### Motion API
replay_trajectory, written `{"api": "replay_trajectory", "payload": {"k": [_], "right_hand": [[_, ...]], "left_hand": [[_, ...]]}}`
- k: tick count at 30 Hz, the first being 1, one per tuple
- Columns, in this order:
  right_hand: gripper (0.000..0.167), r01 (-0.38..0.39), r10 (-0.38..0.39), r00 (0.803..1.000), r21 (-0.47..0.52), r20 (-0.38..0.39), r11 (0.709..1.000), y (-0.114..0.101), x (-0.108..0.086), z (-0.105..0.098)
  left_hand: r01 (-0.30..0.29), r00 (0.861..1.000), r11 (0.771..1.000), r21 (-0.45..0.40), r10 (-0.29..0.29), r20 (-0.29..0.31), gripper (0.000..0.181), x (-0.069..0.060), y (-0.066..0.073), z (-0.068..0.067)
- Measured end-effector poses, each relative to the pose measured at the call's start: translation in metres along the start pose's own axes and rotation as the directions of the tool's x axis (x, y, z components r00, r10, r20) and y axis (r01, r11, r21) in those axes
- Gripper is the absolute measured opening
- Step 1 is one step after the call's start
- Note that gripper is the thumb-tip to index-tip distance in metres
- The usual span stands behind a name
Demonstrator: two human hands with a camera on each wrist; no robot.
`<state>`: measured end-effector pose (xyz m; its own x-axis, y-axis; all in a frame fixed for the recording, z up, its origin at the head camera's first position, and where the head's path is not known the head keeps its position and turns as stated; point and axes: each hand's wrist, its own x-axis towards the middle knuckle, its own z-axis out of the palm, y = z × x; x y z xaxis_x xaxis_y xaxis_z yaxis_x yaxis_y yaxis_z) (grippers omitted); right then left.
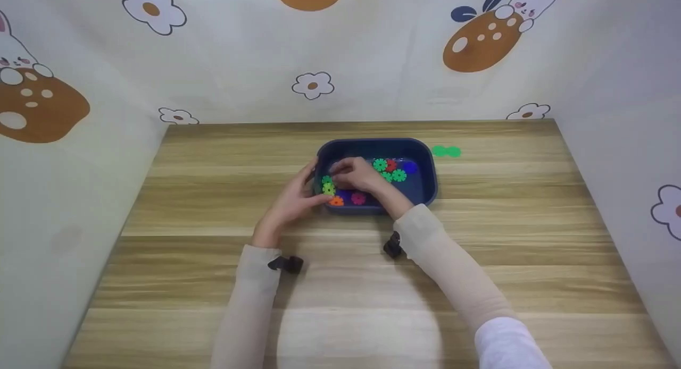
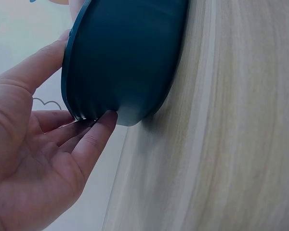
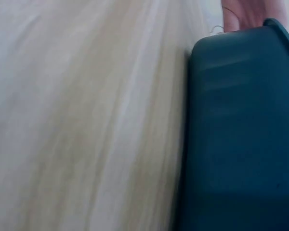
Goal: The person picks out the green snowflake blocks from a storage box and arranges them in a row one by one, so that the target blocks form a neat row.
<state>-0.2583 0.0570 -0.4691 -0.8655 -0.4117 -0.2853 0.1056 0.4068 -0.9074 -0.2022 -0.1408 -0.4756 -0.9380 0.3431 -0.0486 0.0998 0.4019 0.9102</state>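
A dark blue plastic tub (image 1: 420,191) sits on the wooden table with several flower-shaped plastic discs in it. My left hand (image 1: 292,201) grips the tub's left end, thumb at the near corner and fingers along the outer wall. The left wrist view shows that hand (image 2: 43,159) against the tub's wall (image 2: 125,57). My right hand (image 1: 359,175) reaches inside the tub's left half with bent fingers; whether they pinch a disc cannot be made out. Near it lie a yellow-green disc (image 1: 329,190), an orange disc (image 1: 336,201), a pink disc (image 1: 358,199) and green discs (image 1: 399,175).
Two joined green discs (image 1: 447,151) lie on the table (image 1: 213,199) just right of the tub. A patterned curtain (image 1: 239,66) rises behind and at both sides of the table. Inside the tub's far right is a blue disc (image 1: 409,168), with a red disc (image 1: 391,165) nearby.
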Motion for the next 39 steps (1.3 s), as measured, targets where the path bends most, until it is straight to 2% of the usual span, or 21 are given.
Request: {"api": "replay_trajectory", "payload": {"k": [6,15,22,27,39], "right_hand": [[0.031,0.082,-0.074,0.996,-0.16,0.053,0.984,0.0008,0.0014,0.0073],[0.031,0.078,-0.049,0.99,-0.234,0.131,0.969,0.0012,0.0012,0.0111],[0.02,0.078,-0.03,0.986,-0.295,0.162,0.952,0.0001,0.0001,0.0096],[0.016,0.073,-0.025,0.987,-0.305,0.158,0.949,-0.0005,-0.0008,0.0082],[0.019,0.071,-0.057,0.996,-0.256,0.062,0.964,-0.0004,0.0004,0.0045]], "left_hand": [[0.021,1.0,0.998,-0.065,-0.02,0.009,0.093,-0.0027,-0.0009,-0.001],[0.011,1.0,0.995,-0.101,-0.011,0.001,0.094,-0.0029,-0.0004,-0.0005],[0.017,1.0,0.994,-0.104,-0.016,0.005,0.094,-0.0032,0.0005,-0.0003],[0.013,1.0,0.995,-0.104,-0.012,0.013,0.093,-0.0029,-0.0003,0.0001],[-0.007,1.0,0.993,-0.118,0.008,0.008,0.092,0.0011,0.0001,0.0014]]}}
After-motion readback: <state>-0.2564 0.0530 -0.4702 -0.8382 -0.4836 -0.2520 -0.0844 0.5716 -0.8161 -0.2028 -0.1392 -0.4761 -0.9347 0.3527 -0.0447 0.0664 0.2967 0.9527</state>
